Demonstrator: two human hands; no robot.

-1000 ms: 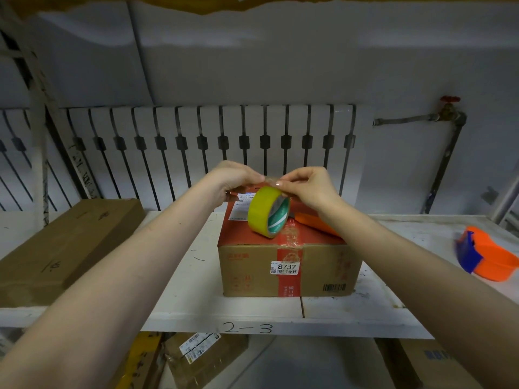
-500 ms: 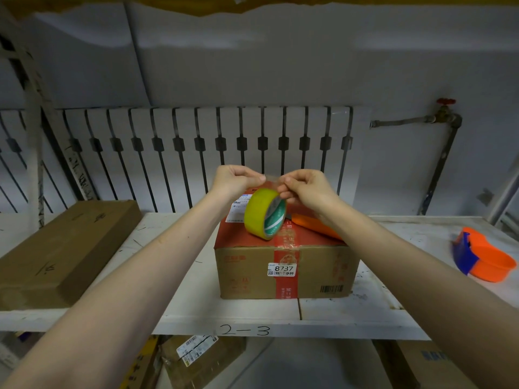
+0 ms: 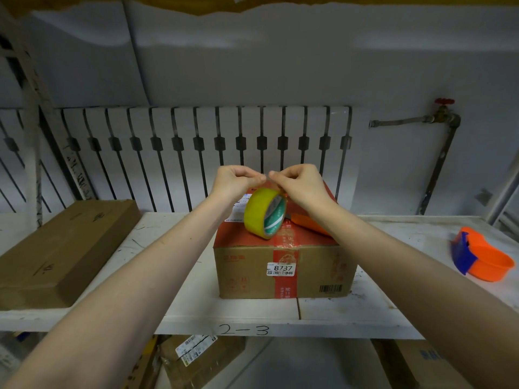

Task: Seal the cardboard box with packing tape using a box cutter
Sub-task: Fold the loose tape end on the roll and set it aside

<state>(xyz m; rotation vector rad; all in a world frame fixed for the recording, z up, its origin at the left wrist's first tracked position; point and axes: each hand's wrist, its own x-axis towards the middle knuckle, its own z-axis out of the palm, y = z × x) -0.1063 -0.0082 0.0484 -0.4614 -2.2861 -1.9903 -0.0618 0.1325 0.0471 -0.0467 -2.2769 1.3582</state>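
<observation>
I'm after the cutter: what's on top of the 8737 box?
A white shipping label lies at its back left. An orange object, possibly the cutter, lies behind the hanging tape roll; the right hand and forearm cover most of it.

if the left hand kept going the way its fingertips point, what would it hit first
Most likely the right hand: the left hand points across at it, fingertips almost meeting above the tape roll. Their relative depth is unclear.
</observation>
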